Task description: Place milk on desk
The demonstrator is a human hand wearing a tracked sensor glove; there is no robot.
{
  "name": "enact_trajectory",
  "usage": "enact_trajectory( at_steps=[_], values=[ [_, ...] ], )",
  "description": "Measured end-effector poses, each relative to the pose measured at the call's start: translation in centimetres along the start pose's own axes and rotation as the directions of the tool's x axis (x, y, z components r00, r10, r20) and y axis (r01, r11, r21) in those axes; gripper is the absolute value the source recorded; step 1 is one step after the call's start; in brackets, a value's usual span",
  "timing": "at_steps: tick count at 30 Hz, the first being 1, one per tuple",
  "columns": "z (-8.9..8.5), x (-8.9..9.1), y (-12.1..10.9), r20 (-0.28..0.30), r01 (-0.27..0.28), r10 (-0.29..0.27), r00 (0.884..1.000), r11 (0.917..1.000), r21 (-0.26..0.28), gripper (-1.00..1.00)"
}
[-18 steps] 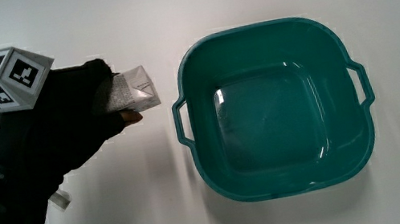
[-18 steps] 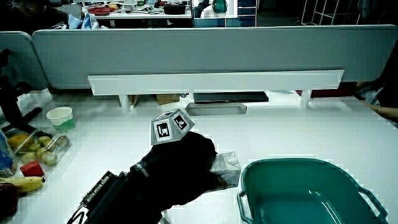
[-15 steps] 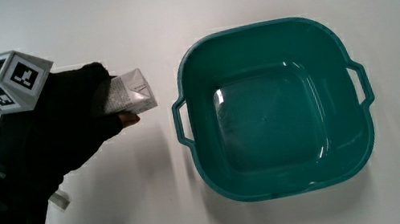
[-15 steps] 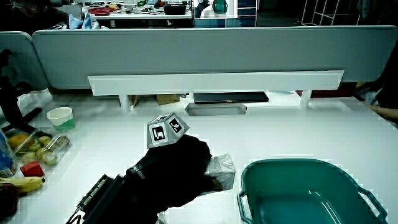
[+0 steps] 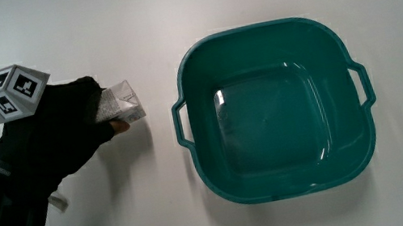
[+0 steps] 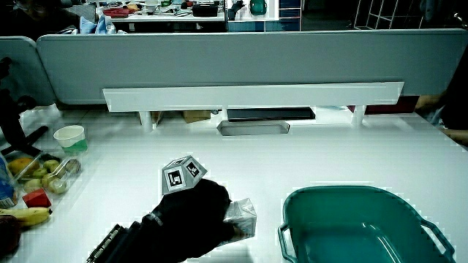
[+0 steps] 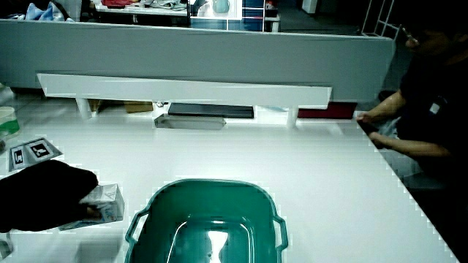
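Note:
A small grey-white milk carton [image 5: 122,106] is held in the gloved hand [image 5: 72,126], whose fingers curl around it. The carton sits low, at or just above the white table [image 5: 88,25], beside the teal basin [image 5: 275,109]; whether it touches the table cannot be told. In both side views the carton [image 6: 241,216] [image 7: 102,203] sticks out from under the hand [image 6: 194,219] [image 7: 44,191], between the hand and the basin. The patterned cube [image 5: 15,91] rides on the hand's back. The forearm hides part of the carton.
The teal basin [image 6: 351,219] [image 7: 212,219] holds nothing visible. A low partition with a white shelf [image 6: 252,95] runs along the table's edge away from the person. A paper cup [image 6: 71,137] and fruit items [image 6: 36,179] lie at the table's edge in a side view.
The hand with the carton has dropped lower toward the table and drawn slightly away from the basin. The basin has not moved.

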Motion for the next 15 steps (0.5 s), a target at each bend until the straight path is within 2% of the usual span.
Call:
enact_trajectory(
  at_steps=[2,3,4,8,15],
  values=[
    [-0.4,-0.6,0.3,0.019,-0.003,0.004,1.0,1.0,-0.006,0.0],
    [-0.5,-0.7,0.3,0.011,-0.022,0.022,1.0,0.9997,-0.01,0.0],
    [-0.7,-0.9,0.4,0.004,-0.011,0.011,1.0,0.9999,-0.007,0.0],
    [-0.9,-1.5,0.5,0.02,-0.035,0.035,0.999,0.999,-0.027,0.0],
    [-1.5,-2.6,1.0,0.057,-0.04,0.042,0.997,0.9983,-0.042,0.0]
  ],
)
